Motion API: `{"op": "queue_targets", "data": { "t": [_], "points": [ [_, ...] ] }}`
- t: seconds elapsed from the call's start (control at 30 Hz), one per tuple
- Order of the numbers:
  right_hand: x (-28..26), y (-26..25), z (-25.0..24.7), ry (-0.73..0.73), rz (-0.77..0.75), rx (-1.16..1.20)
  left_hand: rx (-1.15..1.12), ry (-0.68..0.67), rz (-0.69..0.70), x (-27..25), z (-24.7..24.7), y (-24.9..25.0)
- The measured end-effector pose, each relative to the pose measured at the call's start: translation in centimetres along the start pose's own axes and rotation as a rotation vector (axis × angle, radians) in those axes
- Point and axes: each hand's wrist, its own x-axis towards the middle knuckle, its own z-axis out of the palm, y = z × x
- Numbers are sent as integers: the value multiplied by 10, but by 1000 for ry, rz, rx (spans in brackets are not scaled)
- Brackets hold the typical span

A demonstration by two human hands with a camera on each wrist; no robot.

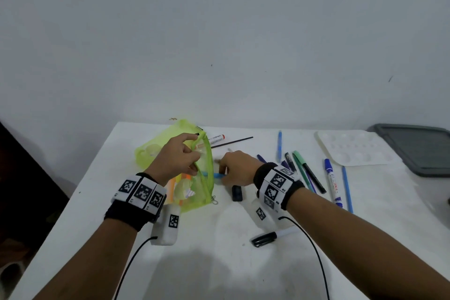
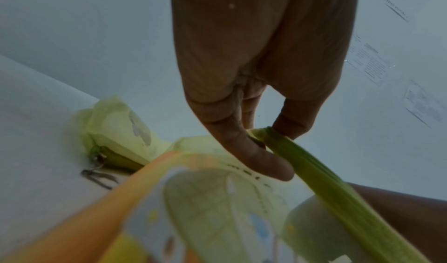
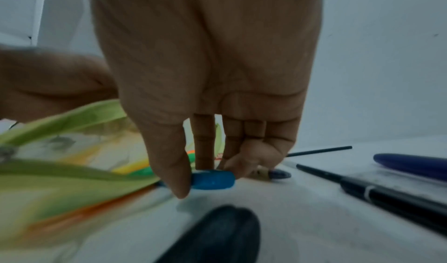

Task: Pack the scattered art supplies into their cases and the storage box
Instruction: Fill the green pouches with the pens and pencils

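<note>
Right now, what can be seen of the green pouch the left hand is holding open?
The green pouch is a translucent lime mesh case with a green zipper band and a metal pull at its near end. It lies on the white table, unzipped. The left hand pinches its upper edge, lifting the mouth open. Orange and yellow items show inside. The right hand feeds a blue pen into the opening.

The pouch (image 1: 194, 185) is made of thin, translucent lime-green mesh cloth, edged with a matt woven zipper band (image 2: 321, 173) and fitted with a small metal pull (image 2: 98, 173). Beside the pouch, a glossy blue plastic marker (image 3: 212, 180) and smooth black plastic pens (image 1: 314, 179) are seen on the matt white tabletop (image 1: 219, 263).
</note>
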Motion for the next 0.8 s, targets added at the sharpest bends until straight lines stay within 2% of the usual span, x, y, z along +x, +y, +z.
{"op": "queue_targets", "data": {
  "t": [0.17, 0.37, 0.6, 0.7, 0.8],
  "points": [
    [-36, 44, -15, 66, 179, 33, -24, -61, 23, 11, 22, 15],
    [-86, 111, -19, 257, 403, 421, -23, -168, 31, 20, 55, 28],
    [-104, 120, 3, 360, 484, 613, -7, -189, 32, 23, 77, 29],
    [-94, 108, 15, 385, 484, 541, 10, -163, 37, 23, 79, 27],
    [-85, 103, 22, 389, 569, 399, 32, -162, 49, 20, 82, 28]
  ]
}}
